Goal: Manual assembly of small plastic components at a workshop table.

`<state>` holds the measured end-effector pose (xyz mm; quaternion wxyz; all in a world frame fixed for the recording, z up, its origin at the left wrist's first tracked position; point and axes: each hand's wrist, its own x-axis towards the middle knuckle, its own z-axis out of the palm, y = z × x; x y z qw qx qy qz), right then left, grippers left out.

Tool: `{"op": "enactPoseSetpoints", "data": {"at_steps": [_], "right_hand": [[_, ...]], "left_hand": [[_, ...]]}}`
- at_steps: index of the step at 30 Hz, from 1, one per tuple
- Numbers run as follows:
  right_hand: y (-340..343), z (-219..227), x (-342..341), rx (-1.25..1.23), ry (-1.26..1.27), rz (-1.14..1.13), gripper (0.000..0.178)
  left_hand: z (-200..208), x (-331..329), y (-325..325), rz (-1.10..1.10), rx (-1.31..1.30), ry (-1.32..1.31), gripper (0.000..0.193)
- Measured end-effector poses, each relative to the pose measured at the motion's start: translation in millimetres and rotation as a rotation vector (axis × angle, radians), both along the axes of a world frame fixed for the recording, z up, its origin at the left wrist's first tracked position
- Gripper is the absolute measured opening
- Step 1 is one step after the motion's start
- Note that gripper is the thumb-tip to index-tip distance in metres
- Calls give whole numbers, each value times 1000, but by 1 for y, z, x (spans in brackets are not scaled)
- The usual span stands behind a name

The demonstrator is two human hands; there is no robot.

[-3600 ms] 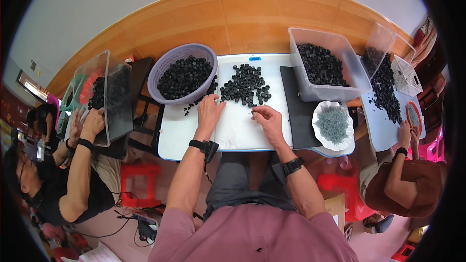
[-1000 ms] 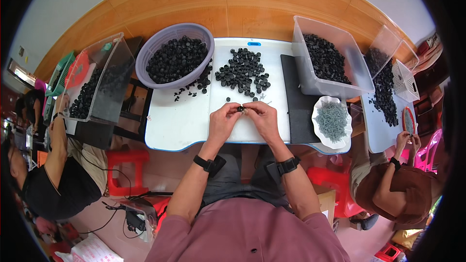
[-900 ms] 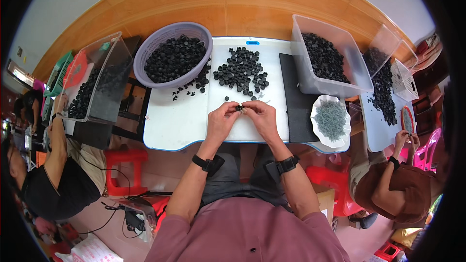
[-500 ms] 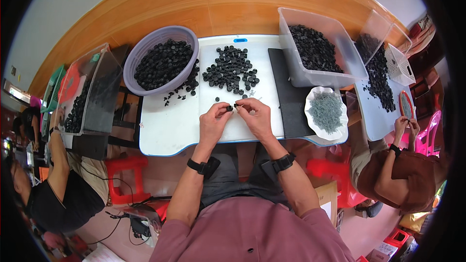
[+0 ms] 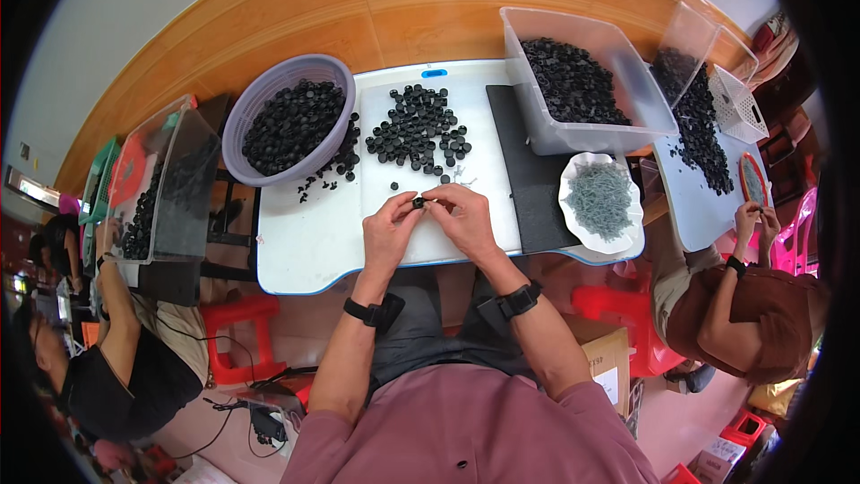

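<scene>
Over the front part of the white table (image 5: 313, 246) my two hands meet at the fingertips. Between the thumb and fingers of my left hand (image 5: 387, 229) is a small round black cap (image 5: 417, 203). My right hand (image 5: 466, 222) is pinched closed against the cap's right side; whatever lies between its fingertips is hidden. Just beyond my hands a single loose black cap (image 5: 394, 185) lies on the table. Farther back, a spread pile of similar black caps (image 5: 417, 130) covers the middle of the tabletop.
At the back left, a purple basket (image 5: 235, 139) holds many black caps, with small black pieces (image 5: 318, 184) spilled beside it. To the right stand a clear bin (image 5: 582, 141) of black parts and a white scalloped dish (image 5: 602, 251) of grey-green thin pieces. Co-workers sit at both sides.
My hands have come together: the small black piece in my right fingertips has moved left to the cap in my left hand. The whole view has shifted slightly.
</scene>
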<state>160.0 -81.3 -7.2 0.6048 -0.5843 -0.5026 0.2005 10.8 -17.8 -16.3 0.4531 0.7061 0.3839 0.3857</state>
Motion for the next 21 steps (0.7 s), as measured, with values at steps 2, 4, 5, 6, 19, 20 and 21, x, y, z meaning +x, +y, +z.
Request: {"op": "enactPoseSetpoints", "data": {"at_steps": [2, 4, 5, 6, 19, 20, 21], "right_hand": [[0, -2, 1, 7, 37, -2, 16], [0, -5, 3, -15, 78, -1, 16], [0, -7, 3, -37, 120, -4, 15], [0, -6, 3, -37, 119, 3, 15], [-3, 3, -2, -10, -2, -22, 12], [-3, 3, -3, -14, 9, -36, 11], [-3, 4, -3, -16, 9, -36, 11]], "left_hand": [[2, 1, -1, -8, 22, 19, 31], [6, 2, -3, -15, 19, 40, 30], [8, 2, -4, -25, 15, 60, 30], [7, 1, -3, -18, 16, 59, 30], [4, -1, -2, -10, 70, 52, 27], [4, 0, -2, -11, 70, 61, 27], [4, -1, -2, -10, 68, 61, 27]]}}
